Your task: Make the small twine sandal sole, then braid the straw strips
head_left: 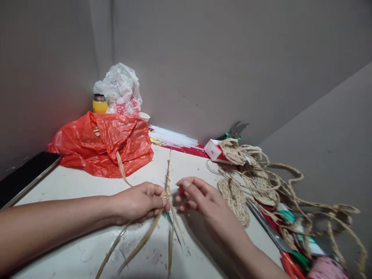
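Note:
My left hand (142,202) pinches a thin plaited straw braid (167,176) between thumb and fingers at its lower end. The finished length of braid runs away from me across the white table (200,248). Loose flat straw strands (142,242) fan out below the pinch toward me. One more strand (122,168) rises behind the left wrist, against the red bag. Just right of the braid, my right hand (200,193) hovers with half-curled fingers and a gap by the thumb; nothing shows in it.
A red plastic bag (84,151) and a phone (29,174) lie left. Behind stand a yellow jar (100,105), a white bag (119,83) and translucent sticks (174,137). Coiled straw cords (234,199), cutters (236,130) and a red-handled tool (287,263) crowd the right.

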`<state>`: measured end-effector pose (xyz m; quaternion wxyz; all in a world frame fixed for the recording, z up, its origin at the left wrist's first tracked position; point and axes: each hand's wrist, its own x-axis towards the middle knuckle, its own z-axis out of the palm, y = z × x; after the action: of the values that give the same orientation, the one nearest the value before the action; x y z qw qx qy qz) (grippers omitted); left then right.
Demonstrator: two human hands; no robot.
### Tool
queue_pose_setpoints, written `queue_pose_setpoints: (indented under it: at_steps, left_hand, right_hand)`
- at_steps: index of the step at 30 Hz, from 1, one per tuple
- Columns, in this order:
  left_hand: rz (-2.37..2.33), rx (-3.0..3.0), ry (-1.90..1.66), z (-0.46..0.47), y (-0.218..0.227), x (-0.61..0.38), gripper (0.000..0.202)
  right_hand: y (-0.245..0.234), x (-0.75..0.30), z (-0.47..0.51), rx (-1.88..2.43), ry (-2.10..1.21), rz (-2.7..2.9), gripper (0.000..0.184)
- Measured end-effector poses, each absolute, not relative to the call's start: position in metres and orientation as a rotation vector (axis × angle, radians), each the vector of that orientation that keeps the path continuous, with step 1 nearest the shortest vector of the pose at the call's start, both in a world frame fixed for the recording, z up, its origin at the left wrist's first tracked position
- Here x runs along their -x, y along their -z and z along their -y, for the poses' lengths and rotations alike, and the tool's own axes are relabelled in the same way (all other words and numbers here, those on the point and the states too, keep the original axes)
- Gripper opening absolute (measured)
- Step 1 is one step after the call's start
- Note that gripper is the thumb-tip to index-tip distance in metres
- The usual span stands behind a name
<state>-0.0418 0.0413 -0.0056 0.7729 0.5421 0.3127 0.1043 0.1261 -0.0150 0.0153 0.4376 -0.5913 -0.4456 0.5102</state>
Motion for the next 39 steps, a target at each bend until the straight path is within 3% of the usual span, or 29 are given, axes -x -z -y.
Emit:
queue_pose_setpoints:
  at_steps: [4, 7, 15, 20, 26, 34, 39]
  left_hand:
    - [-0.622, -1.205, -0.251, -0.041, 0.002, 0.040, 0.027]
    - [-0.666, -1.231, -0.263, -0.041, 0.005, 0.040, 0.030]
    - [-0.668, -1.656, -0.246, -0.047, 0.009, 0.046, 0.032]
    - [-0.810, -1.931, -0.193, -0.045, -0.005, 0.048, 0.027]
    - [-0.971, -2.288, -0.143, -0.030, -0.020, 0.050, 0.031]
    - [-0.693, -2.844, -0.019, -0.003, -0.003, 0.053, 0.006]
    - [-0.483, -2.698, 0.044, 0.007, -0.014, 0.053, 0.012]
  right_hand:
    - [-0.002, -0.118, 0.013, 1.286, -1.733, 0.910, 0.030]
    - [0.003, -0.116, 0.015, 1.302, -1.881, 0.949, 0.035]
    - [0.010, -0.128, 0.007, 1.402, -1.833, 1.248, 0.046]
    - [0.012, -0.123, 0.009, 1.332, -1.935, 0.971, 0.038]
    - [0.011, -0.115, 0.015, 1.339, -1.798, 0.925, 0.034]
    - [0.008, -0.109, 0.020, 1.247, -1.928, 0.729, 0.044]
    - [0.009, -0.110, 0.020, 1.283, -1.940, 0.778, 0.028]
